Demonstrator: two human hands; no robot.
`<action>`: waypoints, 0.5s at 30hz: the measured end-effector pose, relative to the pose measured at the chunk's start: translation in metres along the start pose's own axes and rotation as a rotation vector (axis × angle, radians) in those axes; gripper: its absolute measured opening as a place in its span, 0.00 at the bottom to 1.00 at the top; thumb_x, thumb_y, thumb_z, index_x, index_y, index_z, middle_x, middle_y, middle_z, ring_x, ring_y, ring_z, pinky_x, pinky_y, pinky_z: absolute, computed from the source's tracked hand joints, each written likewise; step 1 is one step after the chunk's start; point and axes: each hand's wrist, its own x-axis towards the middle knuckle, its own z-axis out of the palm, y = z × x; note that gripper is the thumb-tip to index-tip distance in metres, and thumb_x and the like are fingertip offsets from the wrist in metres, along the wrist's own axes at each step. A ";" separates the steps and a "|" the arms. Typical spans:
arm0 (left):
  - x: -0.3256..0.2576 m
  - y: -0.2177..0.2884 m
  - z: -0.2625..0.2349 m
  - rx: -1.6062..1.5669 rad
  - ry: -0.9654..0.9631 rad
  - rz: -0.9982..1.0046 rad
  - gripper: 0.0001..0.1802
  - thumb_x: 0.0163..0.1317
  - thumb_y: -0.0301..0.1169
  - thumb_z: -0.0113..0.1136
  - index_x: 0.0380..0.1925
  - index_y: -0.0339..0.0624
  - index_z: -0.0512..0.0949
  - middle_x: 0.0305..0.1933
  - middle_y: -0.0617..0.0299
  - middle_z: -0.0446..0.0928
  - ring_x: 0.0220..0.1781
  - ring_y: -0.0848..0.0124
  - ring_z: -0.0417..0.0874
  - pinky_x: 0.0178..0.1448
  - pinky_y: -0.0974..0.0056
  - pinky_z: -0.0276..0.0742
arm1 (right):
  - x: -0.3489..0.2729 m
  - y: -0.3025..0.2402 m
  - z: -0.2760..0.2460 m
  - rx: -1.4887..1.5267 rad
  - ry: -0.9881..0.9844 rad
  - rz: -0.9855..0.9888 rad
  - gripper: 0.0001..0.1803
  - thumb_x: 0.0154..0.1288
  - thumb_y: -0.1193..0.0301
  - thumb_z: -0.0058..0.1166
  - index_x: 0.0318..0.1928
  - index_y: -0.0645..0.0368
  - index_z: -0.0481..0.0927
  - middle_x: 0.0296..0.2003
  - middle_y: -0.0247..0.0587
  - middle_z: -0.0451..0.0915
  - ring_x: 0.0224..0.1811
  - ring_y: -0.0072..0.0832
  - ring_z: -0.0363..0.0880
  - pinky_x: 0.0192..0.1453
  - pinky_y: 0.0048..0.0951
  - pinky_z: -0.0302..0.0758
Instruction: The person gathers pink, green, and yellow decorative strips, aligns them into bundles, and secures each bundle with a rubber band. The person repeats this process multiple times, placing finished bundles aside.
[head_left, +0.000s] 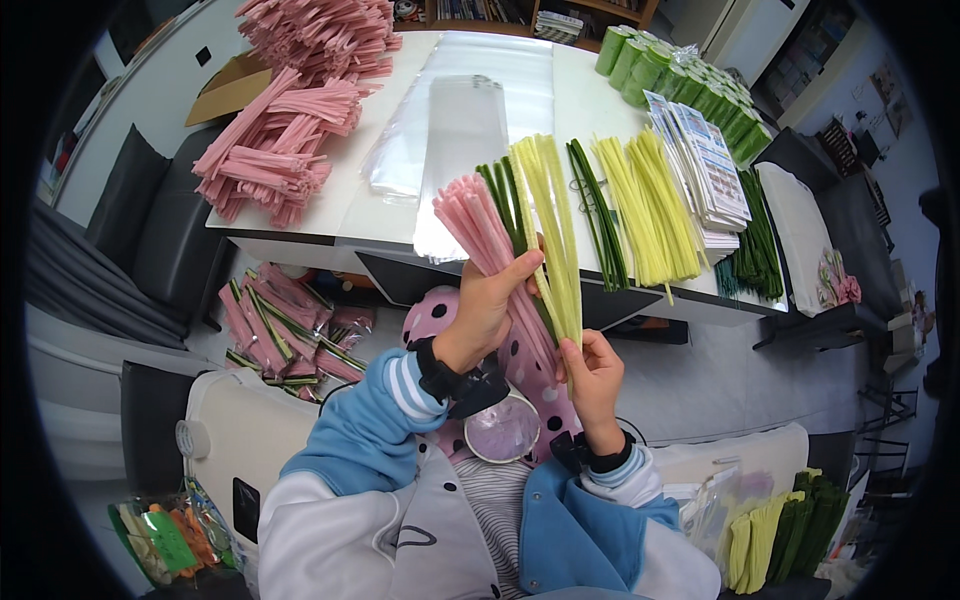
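My left hand [482, 308] is closed around a bundle of pink pipe cleaners [468, 218], held upright over my lap. Dark green pipe cleaners [512, 225] stand beside the pink ones, apparently in the same grip. To their right is a bunch of yellow pipe cleaners [556, 225], its lower end pinched between thumb and fingers of my right hand [594, 375]. The left fingers reach behind the yellow stems; whether they grip them too is hidden. Just beyond the bundle, clear plastic sleeves [465, 130] lie on the white table [385, 215].
Pink pipe cleaners [295, 130] are heaped at the table's left. On the right lie dark green stems [598, 215], yellow stems [650, 205], printed sheets [705, 170] and green rolls [660, 75]. Bagged pink bundles [270, 320] cover the floor left. A tape roll [190, 438] and phone [245, 508] sit beside me.
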 end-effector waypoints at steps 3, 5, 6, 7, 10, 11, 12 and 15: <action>-0.006 0.003 0.000 0.028 -0.022 -0.006 0.09 0.56 0.25 0.63 0.37 0.36 0.77 0.28 0.65 0.77 0.25 0.78 0.75 0.31 0.72 0.73 | -0.002 0.002 0.002 -0.041 0.045 -0.010 0.03 0.65 0.77 0.52 0.36 0.64 0.75 0.25 0.33 0.75 0.19 0.15 0.70 0.23 0.16 0.65; -0.009 0.004 0.001 0.074 -0.007 0.000 0.09 0.54 0.24 0.64 0.35 0.37 0.77 0.28 0.66 0.77 0.25 0.78 0.76 0.31 0.73 0.72 | -0.003 0.004 0.003 -0.083 0.046 -0.056 0.02 0.64 0.78 0.53 0.36 0.65 0.75 0.26 0.32 0.74 0.20 0.15 0.70 0.24 0.16 0.65; -0.010 0.004 0.002 0.096 -0.004 0.008 0.08 0.54 0.24 0.65 0.34 0.37 0.77 0.28 0.66 0.77 0.25 0.78 0.76 0.30 0.73 0.72 | -0.004 0.005 0.003 -0.088 0.037 -0.076 0.02 0.63 0.78 0.53 0.35 0.65 0.76 0.26 0.31 0.74 0.20 0.14 0.70 0.24 0.15 0.65; -0.011 0.004 0.002 0.118 0.000 0.016 0.08 0.54 0.24 0.65 0.34 0.37 0.77 0.27 0.66 0.77 0.25 0.78 0.76 0.30 0.73 0.72 | -0.004 0.006 0.004 -0.149 0.056 -0.108 0.03 0.62 0.78 0.55 0.35 0.65 0.76 0.26 0.31 0.74 0.22 0.15 0.69 0.25 0.16 0.65; -0.011 0.005 0.002 0.147 0.013 -0.005 0.07 0.54 0.24 0.64 0.33 0.37 0.77 0.28 0.66 0.77 0.25 0.78 0.76 0.30 0.73 0.71 | -0.005 0.010 0.004 -0.281 0.084 -0.196 0.04 0.58 0.79 0.57 0.34 0.66 0.77 0.25 0.31 0.73 0.26 0.16 0.68 0.28 0.19 0.64; -0.011 0.005 0.001 0.157 0.014 -0.007 0.07 0.54 0.24 0.64 0.33 0.37 0.77 0.28 0.66 0.77 0.25 0.78 0.76 0.30 0.73 0.71 | -0.004 0.011 0.004 -0.318 0.092 -0.227 0.04 0.58 0.79 0.58 0.33 0.67 0.77 0.24 0.31 0.73 0.26 0.17 0.68 0.29 0.19 0.64; -0.010 0.005 0.001 0.152 0.023 -0.021 0.07 0.54 0.24 0.64 0.33 0.37 0.77 0.28 0.66 0.77 0.25 0.78 0.76 0.30 0.73 0.71 | -0.004 0.012 0.004 -0.327 0.096 -0.239 0.04 0.57 0.80 0.58 0.33 0.67 0.77 0.24 0.32 0.73 0.27 0.17 0.68 0.29 0.20 0.64; -0.010 0.006 -0.001 0.140 0.023 -0.044 0.08 0.54 0.24 0.63 0.34 0.37 0.77 0.29 0.65 0.78 0.25 0.77 0.76 0.30 0.72 0.71 | -0.003 0.013 0.004 -0.337 0.108 -0.274 0.04 0.57 0.80 0.58 0.33 0.67 0.77 0.24 0.32 0.73 0.26 0.17 0.68 0.29 0.19 0.64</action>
